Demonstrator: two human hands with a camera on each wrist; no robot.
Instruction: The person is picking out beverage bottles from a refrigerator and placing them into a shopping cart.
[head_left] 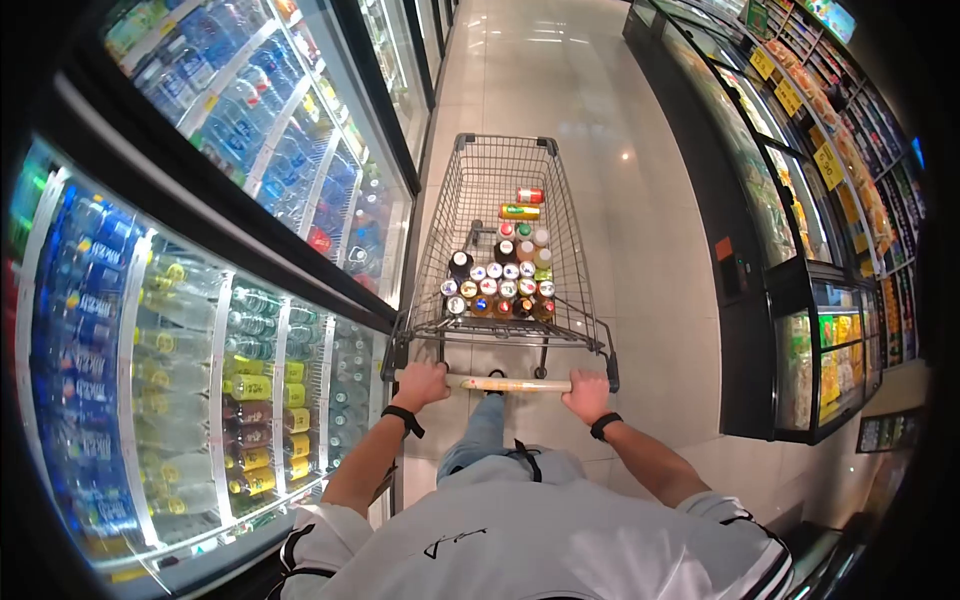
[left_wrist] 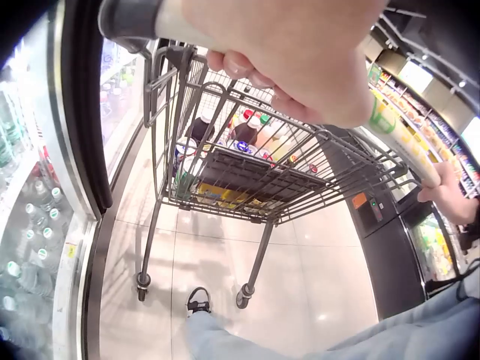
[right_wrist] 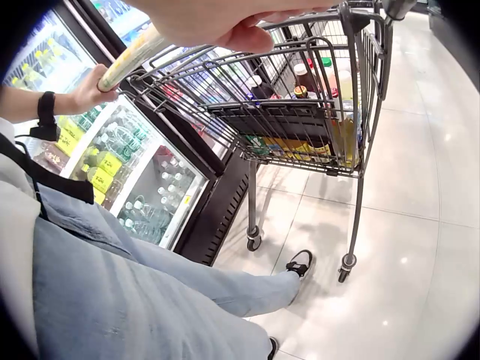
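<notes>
Both hands hold the pale handlebar [head_left: 510, 384] of a grey wire shopping cart [head_left: 577, 240]. My left hand [head_left: 424, 384] grips its left end, fingers curled round the bar, as the left wrist view shows close up. At the right end my right hand [head_left: 587, 396] grips it the same way. Upright bottles [head_left: 500, 288] with white, red, green and dark caps stand packed in the near half of the basket. Beyond them lie a yellow-green pack [head_left: 519, 212] and a red can-like item [head_left: 530, 195] on their sides.
A lit drinks fridge [head_left: 180, 360] with glass doors runs close along the left of the cart. To the right stands a black freezer cabinet [head_left: 745, 340], with stocked shelves [head_left: 850, 130] behind it. Pale tiled floor [head_left: 540, 70] stretches ahead between them.
</notes>
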